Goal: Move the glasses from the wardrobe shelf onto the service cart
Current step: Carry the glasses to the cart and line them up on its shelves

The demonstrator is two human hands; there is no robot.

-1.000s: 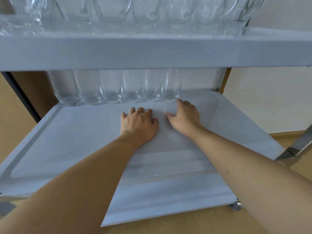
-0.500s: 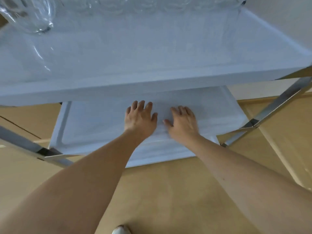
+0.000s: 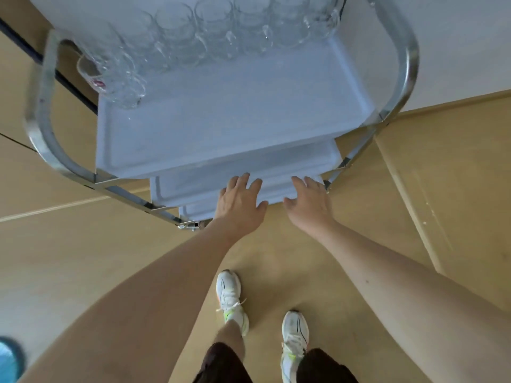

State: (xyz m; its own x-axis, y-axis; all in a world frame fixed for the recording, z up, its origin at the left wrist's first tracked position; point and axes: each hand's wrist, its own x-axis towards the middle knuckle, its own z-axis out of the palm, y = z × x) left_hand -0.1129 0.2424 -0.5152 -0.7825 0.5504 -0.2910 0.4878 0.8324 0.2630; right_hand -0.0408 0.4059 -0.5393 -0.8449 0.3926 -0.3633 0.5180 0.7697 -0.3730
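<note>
Glasses [image 3: 210, 37] on cart top tray [image 3: 221, 128]; both hands' grip empty, well below

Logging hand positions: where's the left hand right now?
In the head view, the left hand is open over the cart's lower shelf edge, beside the right hand.

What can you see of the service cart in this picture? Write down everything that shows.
The service cart has pale, smooth-looking rimmed trays stacked in tiers within a shiny, bent metal tube frame, with a castor at its near corner. It stands upright on a tan floor. Clear glasses crowd the top tray's far edge. The left hand and right hand, both empty, reach over the lower trays' near edge.
</note>
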